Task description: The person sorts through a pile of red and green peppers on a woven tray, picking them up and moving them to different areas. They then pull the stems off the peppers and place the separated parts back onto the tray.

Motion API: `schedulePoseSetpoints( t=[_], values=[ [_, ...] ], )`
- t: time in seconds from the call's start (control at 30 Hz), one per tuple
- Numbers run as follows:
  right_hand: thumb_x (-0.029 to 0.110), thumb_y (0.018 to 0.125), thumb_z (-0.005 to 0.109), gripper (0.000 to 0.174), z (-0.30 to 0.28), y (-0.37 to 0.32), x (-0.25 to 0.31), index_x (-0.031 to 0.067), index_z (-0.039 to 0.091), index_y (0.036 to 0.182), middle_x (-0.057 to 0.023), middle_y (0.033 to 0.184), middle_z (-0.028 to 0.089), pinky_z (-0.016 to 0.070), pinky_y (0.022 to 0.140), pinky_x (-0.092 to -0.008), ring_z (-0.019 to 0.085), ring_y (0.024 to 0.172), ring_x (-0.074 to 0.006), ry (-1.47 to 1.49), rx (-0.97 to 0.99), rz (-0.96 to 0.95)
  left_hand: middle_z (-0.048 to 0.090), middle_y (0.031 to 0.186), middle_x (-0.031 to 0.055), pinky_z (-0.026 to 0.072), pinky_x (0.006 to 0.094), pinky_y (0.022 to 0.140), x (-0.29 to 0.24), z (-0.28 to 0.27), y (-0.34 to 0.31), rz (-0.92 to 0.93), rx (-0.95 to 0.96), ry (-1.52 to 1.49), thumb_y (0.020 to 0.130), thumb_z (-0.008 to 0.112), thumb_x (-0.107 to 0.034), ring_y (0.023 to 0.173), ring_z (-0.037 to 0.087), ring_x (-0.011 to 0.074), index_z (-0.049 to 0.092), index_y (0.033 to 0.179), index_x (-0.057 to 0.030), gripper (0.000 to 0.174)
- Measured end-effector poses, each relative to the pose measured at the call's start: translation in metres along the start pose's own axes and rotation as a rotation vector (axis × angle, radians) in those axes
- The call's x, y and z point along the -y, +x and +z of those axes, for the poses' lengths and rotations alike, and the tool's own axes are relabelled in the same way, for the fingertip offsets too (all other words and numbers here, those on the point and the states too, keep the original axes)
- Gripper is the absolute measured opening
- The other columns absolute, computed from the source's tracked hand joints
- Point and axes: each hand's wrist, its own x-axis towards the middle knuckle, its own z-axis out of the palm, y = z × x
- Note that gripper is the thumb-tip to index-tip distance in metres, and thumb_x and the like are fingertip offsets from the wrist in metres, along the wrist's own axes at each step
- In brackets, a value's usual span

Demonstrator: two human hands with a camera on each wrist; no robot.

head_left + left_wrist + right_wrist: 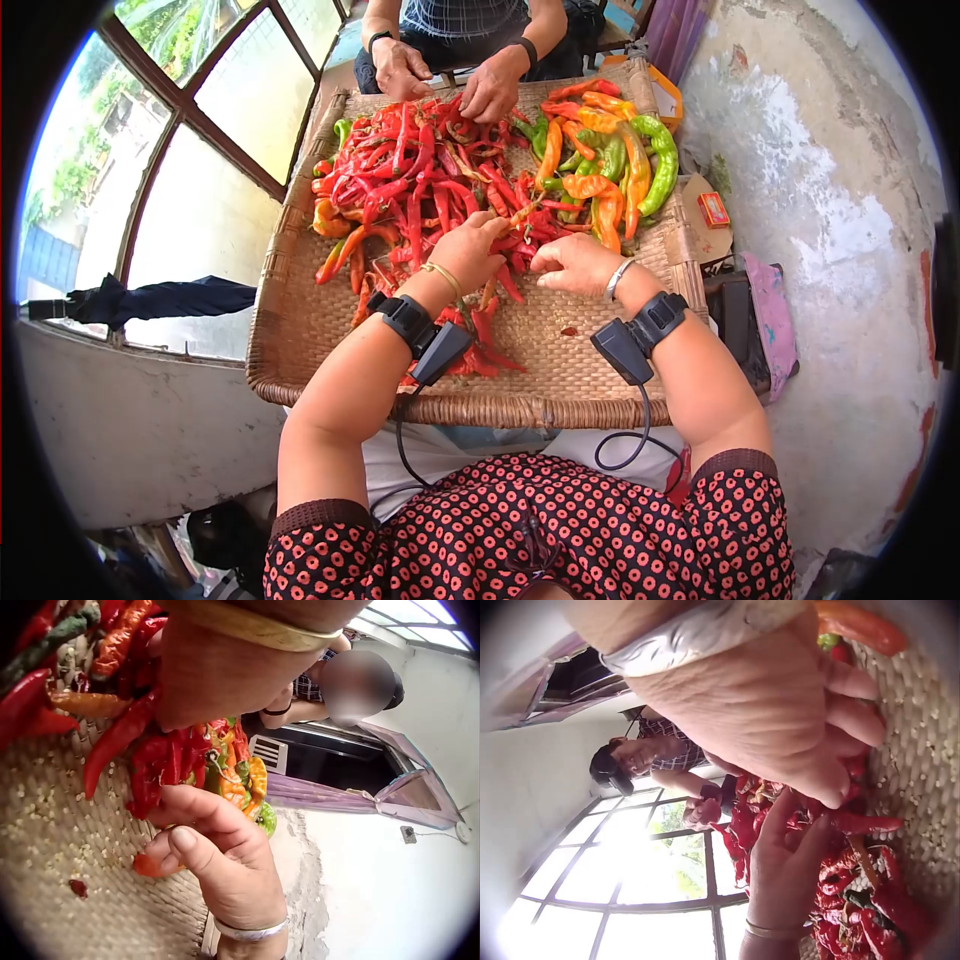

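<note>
Over the near side of a heap of red chili peppers (420, 180), my left hand (470, 255) has thumb and forefinger around a red chili pepper. In the right wrist view, that left hand (784, 862) shows red between the two fingers. My right hand (580, 262) is just to the right, its fingers curled. From under them, in the left wrist view, the red-orange tip of a chili pepper (148, 865) pokes out; the rest is hidden by the fingers. Both hands are low over the woven tray (560, 385).
Orange and green peppers (600, 160) form a second pile at the tray's far right. Opposite, another person's hands (490, 88) work at the heap's far edge. Red pieces (485, 345) lie near my left forearm. Pale seeds (67, 825) dot the weave. Windows stand left, a wall right.
</note>
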Motion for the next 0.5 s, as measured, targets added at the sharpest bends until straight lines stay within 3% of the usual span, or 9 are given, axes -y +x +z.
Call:
schedulePoseSetpoints(
  t=[0.2,0.3,0.37,0.4,0.47,0.5],
  values=[
    [0.025,0.067,0.061,0.030,-0.001,-0.006,0.002,0.0062,0.062,0.090,-0.0135,0.086,0.062,0.0454,0.075,-0.0377,0.058,0.083,-0.0289,-0.111,0.033,-0.011,0.050,0.097,0.0155,0.0438,0.0358,0.078,-0.005,0.017,-0.002,0.206,0.004,-0.132,0.067,0.060,-0.009,0.089,0.052,0.0312,0.047,0.114,-0.0031,0.049],
    [0.026,0.068,0.060,0.024,-0.007,-0.007,0.000,0.0054,0.063,0.080,-0.0141,0.083,0.062,0.0456,0.073,-0.0389,0.058,0.083,-0.0304,-0.246,0.065,0.161,0.051,0.098,0.0162,0.0434,0.0356,0.079,-0.012,0.016,-0.003,0.207,0.082,-0.181,0.067,0.060,-0.009,0.091,0.052,0.0308,0.048,0.112,-0.0027,0.047],
    [0.027,0.069,0.060,0.024,-0.010,-0.008,-0.001,0.0055,0.064,0.079,-0.0144,0.082,0.062,0.0457,0.072,-0.0393,0.058,0.082,-0.0303,-0.316,-0.004,0.224,0.056,0.092,0.0152,0.0451,0.0341,0.076,-0.008,0.018,-0.002,0.390,0.038,-0.219,0.068,0.060,-0.009,0.086,0.056,0.0288,0.055,0.104,-0.0023,0.037],
    [0.027,0.070,0.060,0.023,-0.012,-0.008,-0.002,0.0057,0.064,0.079,-0.0146,0.081,0.062,0.0457,0.072,-0.0397,0.058,0.082,-0.0301,-0.382,-0.075,0.288,0.056,0.092,0.0152,0.0451,0.0341,0.076,-0.009,0.013,-0.002,0.389,0.036,-0.217,0.068,0.060,-0.009,0.086,0.056,0.0288,0.055,0.104,-0.0023,0.037],
    [0.028,0.071,0.060,0.023,-0.015,-0.010,0.001,0.0058,0.064,0.077,-0.0149,0.080,0.062,0.0458,0.071,-0.0403,0.059,0.081,-0.0296,-0.387,-0.107,0.322,0.061,0.083,0.0133,0.0472,0.0328,0.070,-0.010,-0.001,-0.002,0.186,0.114,-0.249,0.069,0.059,-0.009,0.077,0.059,0.0263,0.060,0.093,-0.0034,0.025],
    [0.028,0.071,0.060,0.024,-0.018,-0.012,0.005,0.0058,0.064,0.077,-0.0146,0.079,0.062,0.0459,0.071,-0.0403,0.059,0.080,-0.0295,-0.374,-0.140,0.351,0.062,0.074,0.0114,0.0481,0.0322,0.064,-0.007,-0.003,-0.001,0.115,0.019,-0.210,0.071,0.058,-0.009,0.068,0.060,0.0249,0.062,0.084,-0.0048,0.015]
  ],
)
